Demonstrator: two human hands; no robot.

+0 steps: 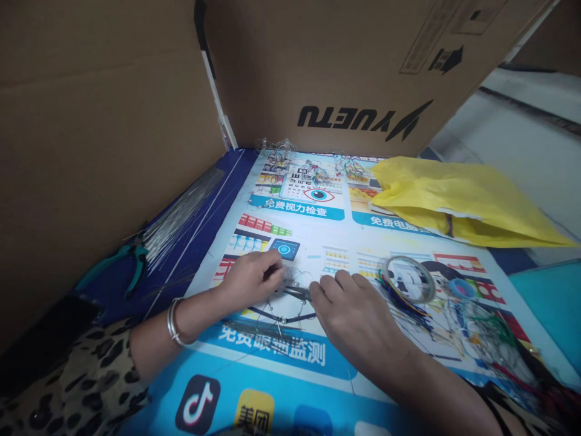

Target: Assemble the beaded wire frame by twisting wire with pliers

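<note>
In the middle of the printed poster, my right hand (351, 312) is closed around small dark pliers (297, 293), their jaws pointing left toward my other hand. My left hand (254, 277) is closed in a pinch on a thin looped wire piece (295, 275) with small clear beads. The plier jaws meet this wire close to my left fingertips; whether they grip it I cannot tell. Just below both hands, more beaded wire (281, 321) lies on the poster, partly hard to separate from the print.
Cardboard walls (290, 66) stand behind and left. Teal-handled pliers (129, 260) lie beside a bundle of straight wires (186, 212). A tape roll (429, 290), tangled coloured wires (490, 333) and a yellow bag (463, 194) are rightward. Beaded wire pieces (313, 172) lie at the back.
</note>
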